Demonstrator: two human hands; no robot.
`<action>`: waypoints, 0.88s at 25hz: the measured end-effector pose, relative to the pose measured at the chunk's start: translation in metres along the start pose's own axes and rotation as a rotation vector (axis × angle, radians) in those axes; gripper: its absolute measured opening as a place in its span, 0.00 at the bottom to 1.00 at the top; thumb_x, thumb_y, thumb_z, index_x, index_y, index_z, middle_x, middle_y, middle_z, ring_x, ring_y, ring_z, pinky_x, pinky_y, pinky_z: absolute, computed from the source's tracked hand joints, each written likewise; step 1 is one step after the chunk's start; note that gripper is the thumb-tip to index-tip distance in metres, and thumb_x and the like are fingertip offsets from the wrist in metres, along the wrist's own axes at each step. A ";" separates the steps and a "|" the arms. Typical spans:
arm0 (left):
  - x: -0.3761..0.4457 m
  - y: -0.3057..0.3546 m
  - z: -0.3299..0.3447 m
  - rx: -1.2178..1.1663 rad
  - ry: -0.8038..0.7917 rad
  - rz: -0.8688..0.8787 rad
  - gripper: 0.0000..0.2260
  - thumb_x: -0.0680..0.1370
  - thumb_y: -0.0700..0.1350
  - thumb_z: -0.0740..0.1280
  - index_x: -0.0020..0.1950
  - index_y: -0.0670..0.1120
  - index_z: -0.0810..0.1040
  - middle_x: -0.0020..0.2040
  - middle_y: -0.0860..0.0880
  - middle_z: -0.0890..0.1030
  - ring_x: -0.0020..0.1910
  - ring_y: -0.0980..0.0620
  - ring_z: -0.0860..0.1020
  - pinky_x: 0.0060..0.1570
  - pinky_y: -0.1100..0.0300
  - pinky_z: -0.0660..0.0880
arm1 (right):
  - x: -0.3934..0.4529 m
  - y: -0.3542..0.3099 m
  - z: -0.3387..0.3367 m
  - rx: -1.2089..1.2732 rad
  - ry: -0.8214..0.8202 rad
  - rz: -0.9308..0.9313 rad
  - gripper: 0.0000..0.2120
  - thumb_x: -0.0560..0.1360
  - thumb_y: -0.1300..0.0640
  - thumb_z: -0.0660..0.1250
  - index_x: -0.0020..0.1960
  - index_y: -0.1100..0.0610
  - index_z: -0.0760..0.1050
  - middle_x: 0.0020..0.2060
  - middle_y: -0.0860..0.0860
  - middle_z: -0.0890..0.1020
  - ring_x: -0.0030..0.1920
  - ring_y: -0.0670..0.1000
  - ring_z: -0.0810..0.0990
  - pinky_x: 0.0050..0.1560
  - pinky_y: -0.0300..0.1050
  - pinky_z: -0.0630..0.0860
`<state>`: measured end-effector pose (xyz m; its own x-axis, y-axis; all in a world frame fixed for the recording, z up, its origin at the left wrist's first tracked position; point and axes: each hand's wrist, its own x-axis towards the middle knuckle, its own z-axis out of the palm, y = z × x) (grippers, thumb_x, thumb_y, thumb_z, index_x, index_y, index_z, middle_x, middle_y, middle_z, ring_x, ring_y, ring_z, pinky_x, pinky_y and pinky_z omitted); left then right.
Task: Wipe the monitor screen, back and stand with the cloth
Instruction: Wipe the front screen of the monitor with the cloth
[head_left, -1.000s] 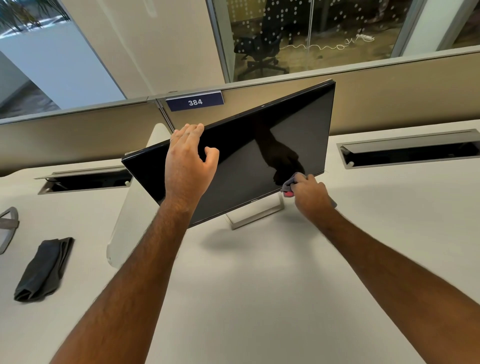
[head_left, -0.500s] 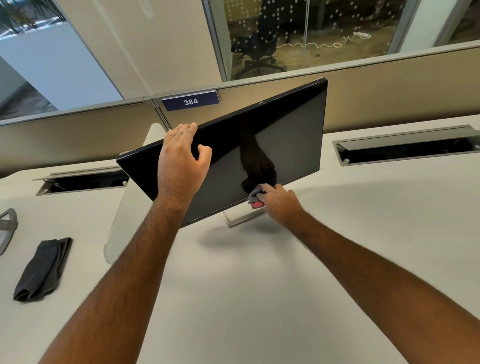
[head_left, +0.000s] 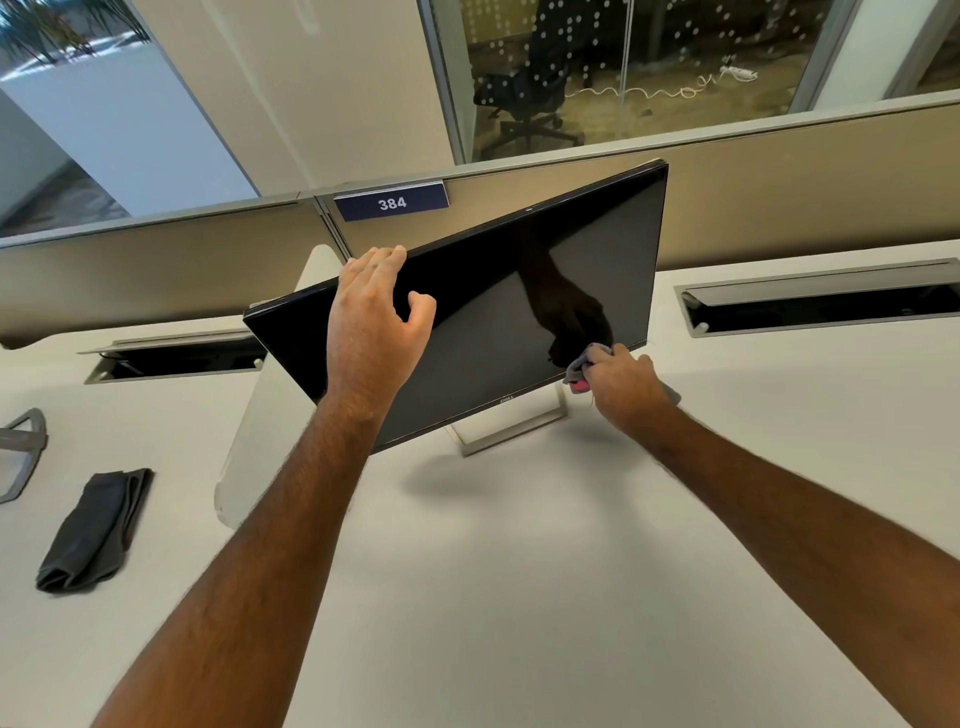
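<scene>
Your left hand (head_left: 371, 332) steadies the tilted monitor (head_left: 498, 306) on the bench (head_left: 519, 597), fingers over its top edge. Your right hand (head_left: 626, 387) grips the cloth (head_left: 582, 364) at the lower right corner. Hard pressure there could twist the stand (head_left: 511, 428).

Single view only: head camera, worn by person, wide-angle. Looks forward and down from above tabletop (head_left: 519, 597). Both forearms enter from bottom edge, reaching away from lens. Left hand (head_left: 371, 322) and right hand (head_left: 621, 379) sit mid-frame, close to camera. Monitor (head_left: 488, 312) centred, tilted in frame, just beyond hands. Upper frame takes in desk partition (head_left: 779, 197) and glass wall behind. Straight lines bow toward edges. No second view shares scene.
</scene>
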<state>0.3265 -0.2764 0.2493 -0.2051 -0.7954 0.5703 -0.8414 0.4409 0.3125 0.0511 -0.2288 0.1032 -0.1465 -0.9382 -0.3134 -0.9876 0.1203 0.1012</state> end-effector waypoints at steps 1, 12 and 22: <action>0.000 0.000 0.001 -0.001 0.002 0.001 0.21 0.82 0.47 0.65 0.73 0.41 0.76 0.70 0.43 0.79 0.73 0.46 0.74 0.74 0.52 0.69 | 0.001 -0.006 -0.001 -0.001 -0.016 0.005 0.36 0.67 0.50 0.81 0.71 0.52 0.71 0.67 0.51 0.68 0.65 0.57 0.70 0.65 0.56 0.75; -0.001 -0.003 0.000 0.012 -0.007 0.008 0.21 0.82 0.45 0.65 0.74 0.41 0.75 0.70 0.43 0.79 0.73 0.46 0.73 0.75 0.53 0.67 | 0.001 -0.121 0.015 0.122 0.077 -0.271 0.27 0.71 0.52 0.79 0.67 0.52 0.75 0.66 0.52 0.71 0.65 0.58 0.72 0.60 0.59 0.75; 0.001 0.000 -0.003 0.014 -0.025 0.032 0.21 0.82 0.45 0.64 0.74 0.40 0.75 0.70 0.43 0.79 0.72 0.46 0.74 0.75 0.48 0.70 | 0.012 -0.026 0.023 0.165 0.083 -0.003 0.28 0.71 0.50 0.78 0.68 0.51 0.72 0.64 0.51 0.72 0.59 0.57 0.74 0.57 0.55 0.77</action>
<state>0.3279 -0.2760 0.2516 -0.2441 -0.7910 0.5609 -0.8410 0.4607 0.2837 0.0738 -0.2357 0.0755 -0.1453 -0.9614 -0.2337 -0.9849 0.1630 -0.0580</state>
